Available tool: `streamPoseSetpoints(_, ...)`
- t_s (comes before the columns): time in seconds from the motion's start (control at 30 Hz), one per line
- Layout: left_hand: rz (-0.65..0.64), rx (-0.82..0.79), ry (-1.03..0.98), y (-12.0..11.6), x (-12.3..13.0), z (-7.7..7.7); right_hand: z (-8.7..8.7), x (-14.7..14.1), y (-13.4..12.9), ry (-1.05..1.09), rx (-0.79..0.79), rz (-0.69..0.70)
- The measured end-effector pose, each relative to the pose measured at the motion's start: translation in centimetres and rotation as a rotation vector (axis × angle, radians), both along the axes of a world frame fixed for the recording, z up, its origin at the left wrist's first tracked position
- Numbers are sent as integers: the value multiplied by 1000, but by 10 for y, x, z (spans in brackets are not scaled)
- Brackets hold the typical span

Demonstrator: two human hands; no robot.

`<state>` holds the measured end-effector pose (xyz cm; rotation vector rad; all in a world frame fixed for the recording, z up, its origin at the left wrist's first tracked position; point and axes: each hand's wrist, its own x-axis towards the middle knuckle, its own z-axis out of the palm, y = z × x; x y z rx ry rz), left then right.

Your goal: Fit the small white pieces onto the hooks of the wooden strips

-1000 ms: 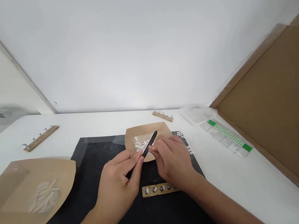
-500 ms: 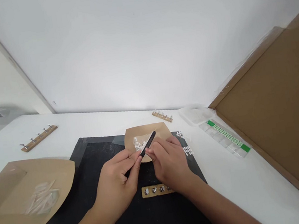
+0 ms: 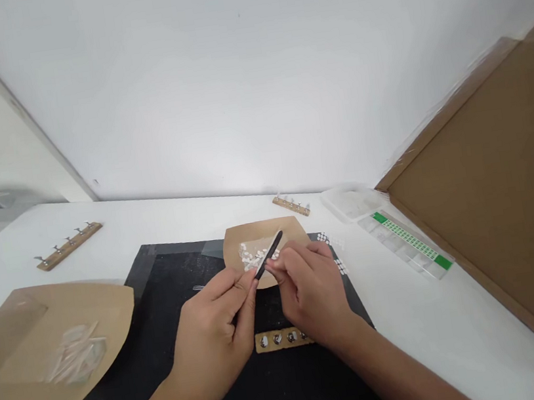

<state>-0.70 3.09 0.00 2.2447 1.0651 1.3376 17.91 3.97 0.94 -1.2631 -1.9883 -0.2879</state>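
My left hand (image 3: 219, 319) pinches the lower end of a slim black nail file (image 3: 269, 252) with a pale edge, held slanting up to the right. Beside it my right hand (image 3: 311, 286) is closed in a pinch, its thumb and fingertips at the file's side. Whatever sits in those fingertips is too small or hidden to make out. Behind the file lies a brown paper sheet (image 3: 288, 229) bearing a clear bag of small white pieces (image 3: 249, 255). Below my hands, a wooden strip with metal clips (image 3: 277, 340) lies on the black mat (image 3: 215, 399), its right end covered by my right hand.
At left, another brown sheet (image 3: 1, 356) carries a clear bag of pale sticks (image 3: 77, 356). Wooden clip strips (image 3: 70, 247) stand farther back. White dots (image 3: 323, 238), a green-edged clear packet (image 3: 412, 242) and a clear plastic tray (image 3: 347, 202) lie at right, beside a cardboard panel (image 3: 495, 194).
Both hands and the nail file have shifted slightly right. A small clear piece now shows on the mat behind my left hand. The grips look the same.
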Motion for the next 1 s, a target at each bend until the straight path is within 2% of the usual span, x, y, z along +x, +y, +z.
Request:
streamPoseSetpoints(0.1, 18, 14, 12, -1, 1, 1, 3, 1, 0, 30, 7, -31)
streamPoseSetpoints(0.23, 12, -8, 13, -1, 2, 1, 5, 4, 0, 9, -47, 36)
streamPoseSetpoints(0.33, -10, -22, -6, -2, 3, 0, 8, 7, 1, 30, -77, 37)
streamPoseSetpoints(0.57, -3, -35, -48, -2, 5, -3, 3, 6, 1, -59, -60, 46)
streamPoseSetpoints(0.7, 6, -40, -33, -1, 5, -4, 1, 4, 3, -46, -43, 8)
streamPoseSetpoints(0.83, 12, -35, -23, -3, 5, -6, 2, 5, 1, -53, -74, 68)
streamPoseSetpoints(0.93, 23, -20, -8, -5, 5, -6, 4, 5, 0, 4, -29, 11)
streamPoseSetpoints(1.0, 30, -16, -10, -5, 5, -5, 3, 5, 0, -9, -23, 23)
